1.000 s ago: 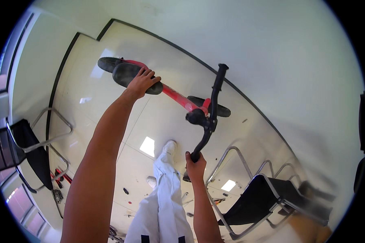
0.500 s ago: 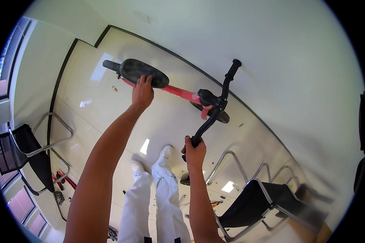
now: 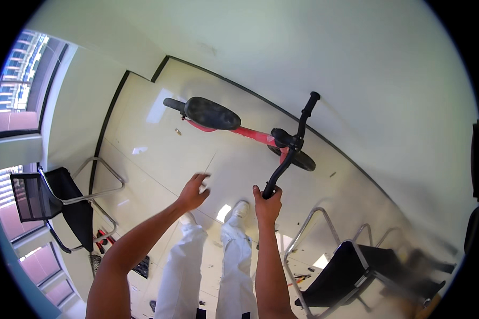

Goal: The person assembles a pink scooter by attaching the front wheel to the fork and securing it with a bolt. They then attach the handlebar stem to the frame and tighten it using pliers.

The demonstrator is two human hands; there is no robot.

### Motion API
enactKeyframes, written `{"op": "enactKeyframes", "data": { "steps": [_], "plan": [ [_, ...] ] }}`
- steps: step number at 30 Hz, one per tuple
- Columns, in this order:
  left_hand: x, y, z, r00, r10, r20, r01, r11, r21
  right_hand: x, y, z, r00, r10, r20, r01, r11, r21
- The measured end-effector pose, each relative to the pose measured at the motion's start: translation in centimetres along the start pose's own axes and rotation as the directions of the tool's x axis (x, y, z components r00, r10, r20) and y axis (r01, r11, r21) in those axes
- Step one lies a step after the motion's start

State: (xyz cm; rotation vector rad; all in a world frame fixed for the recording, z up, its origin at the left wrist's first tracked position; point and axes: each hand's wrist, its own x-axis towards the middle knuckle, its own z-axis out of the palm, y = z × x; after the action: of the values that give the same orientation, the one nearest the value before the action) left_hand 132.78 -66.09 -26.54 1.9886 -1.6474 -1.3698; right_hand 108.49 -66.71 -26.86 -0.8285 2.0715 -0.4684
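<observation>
A small red balance bike [image 3: 254, 135] stands upright on the pale tiled floor, close along the white wall. Its black saddle [image 3: 213, 112] is at the left and its black handlebar [image 3: 282, 166] at the right. My right hand [image 3: 268, 204] is wrapped round the near grip of that handlebar; the far grip reaches to the wall. My left hand [image 3: 195, 192] is in the air over the floor, between the saddle and my shoes, with its fingers apart and nothing in them. It touches no part of the bike.
Chairs with black seats and metal frames stand at the left [image 3: 72, 204] and at the lower right [image 3: 335, 276]. Red tools [image 3: 104, 240] and a black case [image 3: 142, 267] lie by the left chair. Small loose parts are scattered on the floor near my feet.
My left hand has let go of the saddle and come back toward my body. My right hand stays on the handlebar grip. The whole view has shifted a little.
</observation>
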Motion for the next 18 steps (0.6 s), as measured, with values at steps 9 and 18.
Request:
{"op": "enactKeyframes", "data": {
  "steps": [9,18],
  "plan": [
    [-26.9,-8.8,-7.1,0.854,-0.516,0.073,0.517,0.821,-0.244,3.6,1.7,1.5,0.992,-0.090,0.089,0.041,0.894,0.447],
    [-44.8,-13.7,-0.5,0.710,-0.691,0.139,0.670,0.602,-0.435,0.9,-1.0,-2.9,0.951,0.024,0.307,-0.187,0.836,0.516]
  ]
}}
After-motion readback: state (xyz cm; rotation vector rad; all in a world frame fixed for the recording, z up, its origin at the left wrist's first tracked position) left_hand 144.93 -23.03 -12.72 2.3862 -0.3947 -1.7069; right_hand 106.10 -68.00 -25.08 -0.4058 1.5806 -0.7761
